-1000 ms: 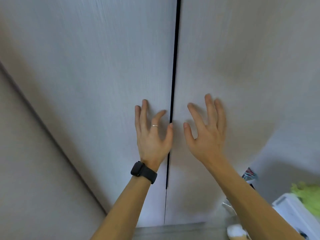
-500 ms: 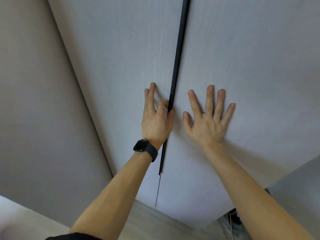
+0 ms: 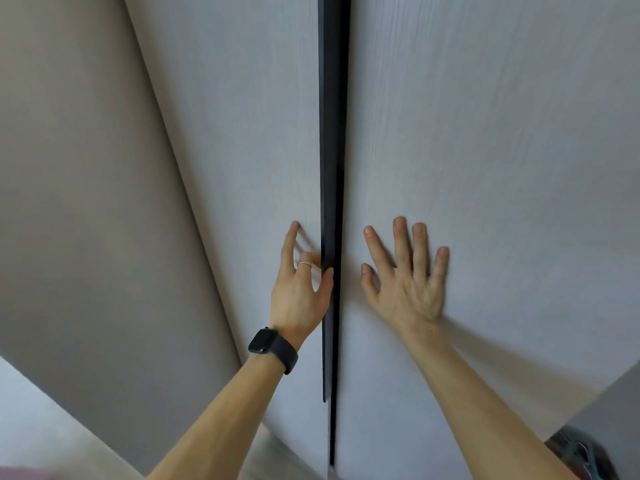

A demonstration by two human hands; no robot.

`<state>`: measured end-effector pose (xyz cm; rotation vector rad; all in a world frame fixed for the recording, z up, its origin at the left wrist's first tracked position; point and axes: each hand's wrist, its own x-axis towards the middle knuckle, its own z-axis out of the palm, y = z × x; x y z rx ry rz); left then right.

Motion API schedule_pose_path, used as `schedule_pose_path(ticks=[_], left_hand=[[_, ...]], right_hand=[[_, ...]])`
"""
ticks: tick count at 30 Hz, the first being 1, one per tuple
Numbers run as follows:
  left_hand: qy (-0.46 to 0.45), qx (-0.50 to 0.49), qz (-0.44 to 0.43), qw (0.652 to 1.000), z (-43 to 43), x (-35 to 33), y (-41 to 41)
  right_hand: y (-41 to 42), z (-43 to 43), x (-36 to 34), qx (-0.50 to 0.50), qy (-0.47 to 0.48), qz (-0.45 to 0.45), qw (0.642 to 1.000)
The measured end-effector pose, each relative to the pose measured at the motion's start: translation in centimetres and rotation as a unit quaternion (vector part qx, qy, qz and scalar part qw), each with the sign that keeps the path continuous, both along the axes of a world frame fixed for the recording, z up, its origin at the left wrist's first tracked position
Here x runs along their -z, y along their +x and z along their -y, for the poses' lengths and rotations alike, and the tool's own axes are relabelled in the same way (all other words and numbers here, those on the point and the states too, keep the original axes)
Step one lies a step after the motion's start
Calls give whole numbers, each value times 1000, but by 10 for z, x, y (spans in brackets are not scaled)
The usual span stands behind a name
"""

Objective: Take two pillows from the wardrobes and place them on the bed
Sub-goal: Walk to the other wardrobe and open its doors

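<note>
Two pale grey wardrobe doors fill the view, the left door (image 3: 242,133) and the right door (image 3: 485,133), with a black handle strip (image 3: 333,133) running down between them. My left hand (image 3: 301,289), with a ring and a black watch, grips that strip at the left door's edge: thumb on it, some fingertips tucked behind it, one finger straight on the panel. My right hand (image 3: 405,282) presses flat on the right door, fingers spread. No pillow and no bed is in view.
A beige side panel or wall (image 3: 86,202) stands left of the wardrobe. A dark object (image 3: 581,455) lies at the lower right corner beside the wardrobe's base. Pale floor (image 3: 31,420) shows at the lower left.
My left fingers have hooked into the black strip, and the dark gap between the doors looks wider. My right hand went from lifted fingers to flat on the door. The view shifted left.
</note>
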<state>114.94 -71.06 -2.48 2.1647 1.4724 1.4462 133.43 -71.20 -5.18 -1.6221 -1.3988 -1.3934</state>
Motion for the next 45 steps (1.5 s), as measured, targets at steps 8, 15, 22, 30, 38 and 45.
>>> schedule_pose_path(ticks=[8, 15, 22, 30, 38, 45], left_hand=[[-3, 41, -3, 999, 34, -4, -66], [-73, 18, 43, 996, 74, -7, -130], [-99, 2, 66, 993, 92, -16, -168], [-88, -68, 36, 993, 115, -34, -211], [-10, -166, 67, 984, 125, -72, -237], [12, -268, 63, 961, 123, -81, -264]], right_hand=[[-15, 30, -12, -106, -87, -110, 984], [-108, 84, -13, -513, -346, -440, 650], [-182, 91, 4, -562, -284, -494, 600], [-219, 79, 27, -611, -223, -423, 631], [-274, 63, 23, -608, -237, -306, 694], [-319, 50, 14, -606, -293, -215, 708]])
